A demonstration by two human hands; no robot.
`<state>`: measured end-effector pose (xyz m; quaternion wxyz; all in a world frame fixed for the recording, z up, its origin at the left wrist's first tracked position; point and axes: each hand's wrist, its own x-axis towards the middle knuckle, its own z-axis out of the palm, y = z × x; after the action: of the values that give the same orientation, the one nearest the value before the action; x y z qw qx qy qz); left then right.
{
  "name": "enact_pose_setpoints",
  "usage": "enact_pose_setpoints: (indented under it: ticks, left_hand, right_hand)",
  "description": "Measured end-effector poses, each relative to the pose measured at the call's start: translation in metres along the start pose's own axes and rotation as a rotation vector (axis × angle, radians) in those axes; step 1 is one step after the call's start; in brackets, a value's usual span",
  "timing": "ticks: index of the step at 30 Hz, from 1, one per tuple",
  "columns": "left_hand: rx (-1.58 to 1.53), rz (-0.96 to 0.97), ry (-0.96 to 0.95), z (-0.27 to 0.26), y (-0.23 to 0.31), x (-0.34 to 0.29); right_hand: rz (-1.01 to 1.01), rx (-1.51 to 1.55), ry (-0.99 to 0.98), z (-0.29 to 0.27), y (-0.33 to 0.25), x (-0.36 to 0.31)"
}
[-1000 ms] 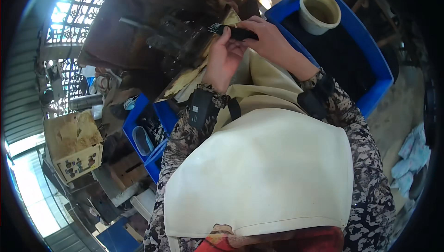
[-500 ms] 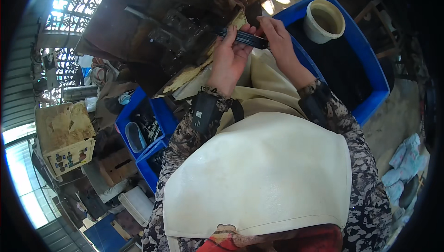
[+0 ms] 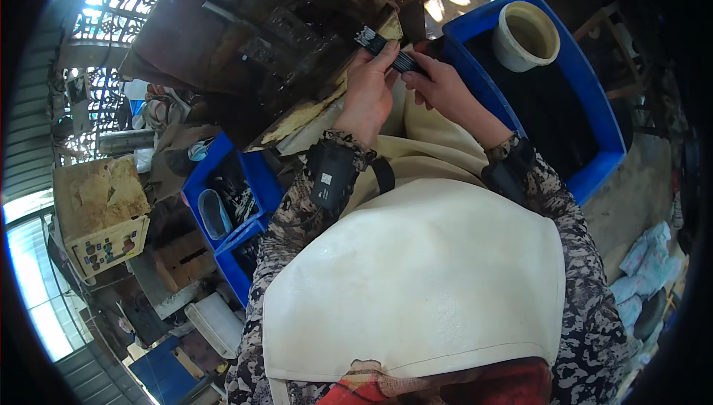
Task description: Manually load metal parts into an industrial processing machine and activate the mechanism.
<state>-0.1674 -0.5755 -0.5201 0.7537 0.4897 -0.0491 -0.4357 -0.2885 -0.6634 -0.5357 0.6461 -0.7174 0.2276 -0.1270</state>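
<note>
A bundle of thin black strips with silvery tips [image 3: 393, 53] lies across both hands, above the edge of the dark workbench [image 3: 252, 70]. My left hand [image 3: 368, 96] is closed round the bundle's middle, its thumb on top and the pale tips jutting out beyond it to the upper left. At the other end my right hand [image 3: 440, 91] grips the bundle between thumb and fingers. Exactly what the strips are is too small to tell. Wet-looking dark metal parts [image 3: 286, 56] sit on the bench just left of the bundle.
To the right stands a big blue tub [image 3: 610, 145] with dark contents and a pale bucket [image 3: 525, 36] in it. Blue bins [image 3: 256, 175] with silvery pieces are at the left, past a carton [image 3: 100, 197]. A cream apron [image 3: 416, 279] covers my lap.
The bundle has turned, so its silvery tips now show at the upper left. My right hand has come lower and closed on the bundle's near end.
</note>
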Motion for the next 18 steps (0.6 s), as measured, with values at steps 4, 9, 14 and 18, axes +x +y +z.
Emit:
enact_pose_setpoints:
  ticks: [4, 9, 14, 18]
  left_hand:
    - [-0.104, -0.117, -0.154, -0.006, 0.007, -0.005]
    - [0.052, -0.131, -0.306, -0.008, 0.006, -0.001]
    - [0.164, -0.197, -0.18, 0.002, -0.001, 0.007]
    - [0.362, -0.15, -0.129, 0.012, -0.006, 0.011]
  right_hand:
    - [0.073, 0.034, -0.084, -0.011, 0.003, -0.005]
    - [0.173, 0.39, -0.098, -0.021, 0.003, -0.014]
    - [0.193, 0.4, 0.007, -0.022, 0.008, -0.014]
    - [0.17, 0.402, 0.06, -0.025, 0.014, -0.014]
